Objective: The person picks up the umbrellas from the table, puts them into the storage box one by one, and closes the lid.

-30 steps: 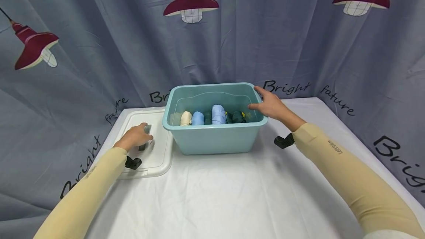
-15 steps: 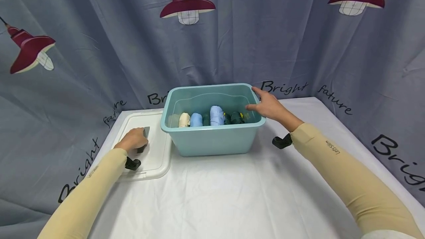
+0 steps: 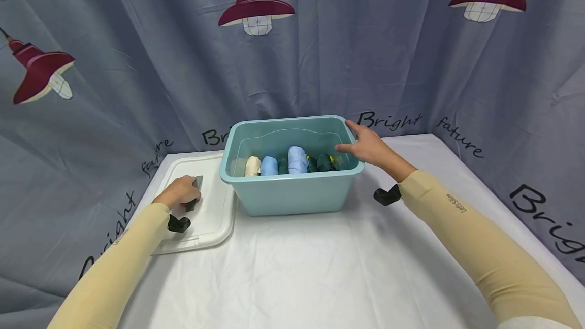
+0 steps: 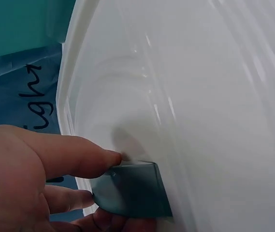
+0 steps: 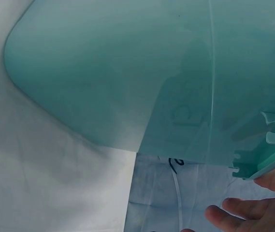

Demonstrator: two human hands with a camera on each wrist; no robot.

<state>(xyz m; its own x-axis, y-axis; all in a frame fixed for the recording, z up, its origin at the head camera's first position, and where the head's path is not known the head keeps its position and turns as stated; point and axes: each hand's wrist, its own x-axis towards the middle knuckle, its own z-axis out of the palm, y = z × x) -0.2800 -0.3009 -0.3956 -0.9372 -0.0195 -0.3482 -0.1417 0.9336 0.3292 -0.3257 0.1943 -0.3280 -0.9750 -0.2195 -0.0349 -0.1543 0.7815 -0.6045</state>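
In the head view a white lid (image 3: 212, 217) lies left of the teal storage bin (image 3: 292, 197). My left hand (image 3: 179, 192) grips the dark teal handle (image 4: 137, 191) in the middle of that lid, thumb on one side and fingers on the other. My right hand (image 3: 372, 147) rests at the bin's right rim, fingers spread and thumb across the edge. Its fingertips (image 5: 217, 217) reach out past the rim in the right wrist view. Inside the bin stand a cream roll (image 3: 253, 166), a light blue roll (image 3: 269, 166), a taller blue roll (image 3: 298, 160) and dark green rolls (image 3: 325, 163).
A white cloth (image 3: 311, 268) covers the table, which stands in a corner of grey-blue curtain (image 3: 365, 55) printed with lamps and lettering. The lid's right edge lies close beside the bin's left side.
My left fingers have closed round the lid's handle, and the lid has shifted slightly left and towards me. My right hand stays at the bin's rim.
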